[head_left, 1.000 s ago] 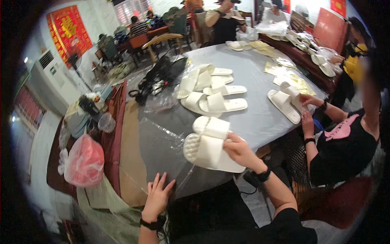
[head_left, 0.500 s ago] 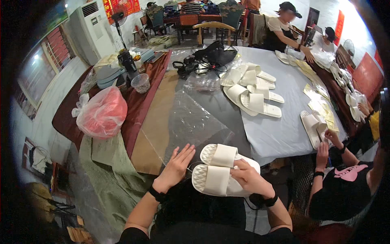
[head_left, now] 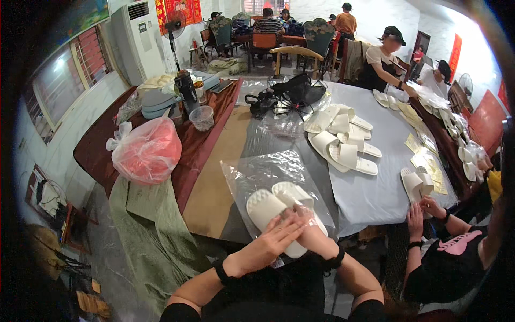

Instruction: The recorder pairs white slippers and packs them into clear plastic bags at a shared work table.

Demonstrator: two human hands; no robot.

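A pair of white slippers [head_left: 263,208] lies toes-away at the near table edge, in or under a clear plastic bag [head_left: 271,167]. My right hand [head_left: 316,237] grips the slippers near their straps, with shiny film over its fingers. My left hand [head_left: 268,242] lies across the near part of the pair, fingers stretched toward the right hand and touching it or the bag. How far the bag encloses the heels is hidden by my hands.
More white slippers [head_left: 347,155] lie right of centre on the grey cloth [head_left: 354,206]. Black straps and cables [head_left: 292,91] sit farther back. A tied bag of pink contents [head_left: 147,153] stands left. At right, a co-worker's hands [head_left: 421,209] hold another slipper pair.
The slippers have turned and moved away from me, into or under the clear bag. My left hand has come right, from the table onto the slippers beside my right hand.
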